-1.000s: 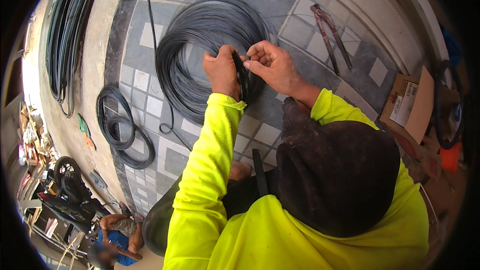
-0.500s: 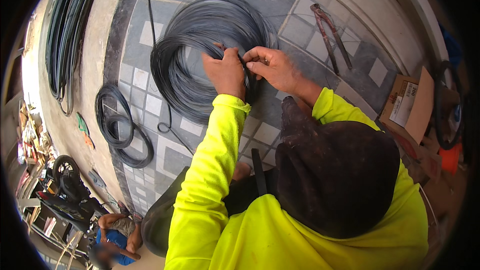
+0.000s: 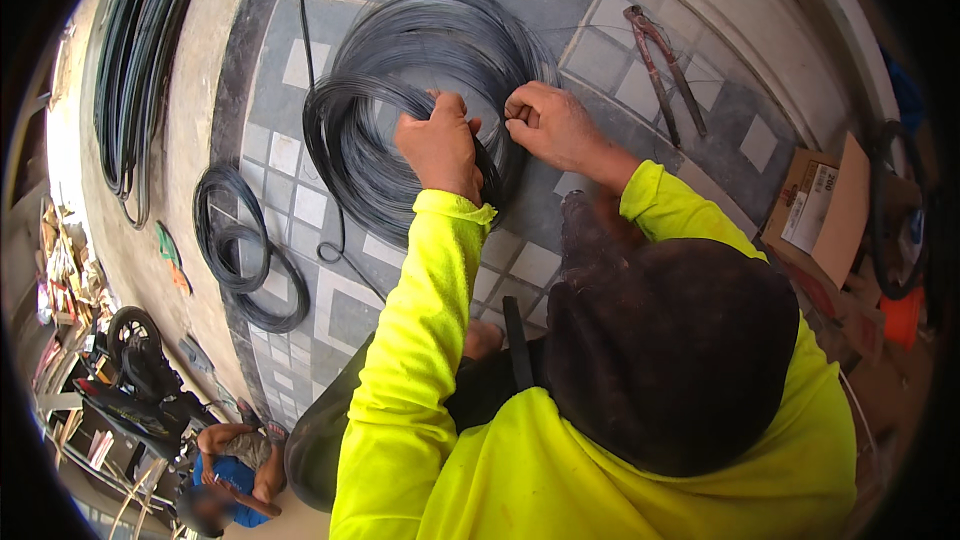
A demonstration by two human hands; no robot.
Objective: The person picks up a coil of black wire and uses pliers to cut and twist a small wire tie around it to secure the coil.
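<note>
A large coil of thin dark grey wire (image 3: pixel 455 25) lies on the tiled floor ahead of me. My left hand (image 3: pixel 440 148) is wrapped round a bundle of wire loops (image 3: pixel 345 100) over the near side of that coil. To its right, above the coil's right edge, my right hand (image 3: pixel 556 128) has its fingers curled into a pinch. What those fingers hold, if anything, is too small to make out. Pincers with long reddish handles (image 3: pixel 655 55) lie on the floor beyond my right hand.
Two smaller wire coils (image 3: pixel 228 230) lie to the left. Long black coils (image 3: pixel 135 80) are at the far left. A cardboard box (image 3: pixel 815 205) stands at the right. A motorcycle (image 3: pixel 140 380) and a seated person in blue (image 3: pixel 235 480) are at the lower left.
My right hand has moved slightly right and up, away from my left hand. My left hand keeps its hold on the wire bundle and has shifted a little left.
</note>
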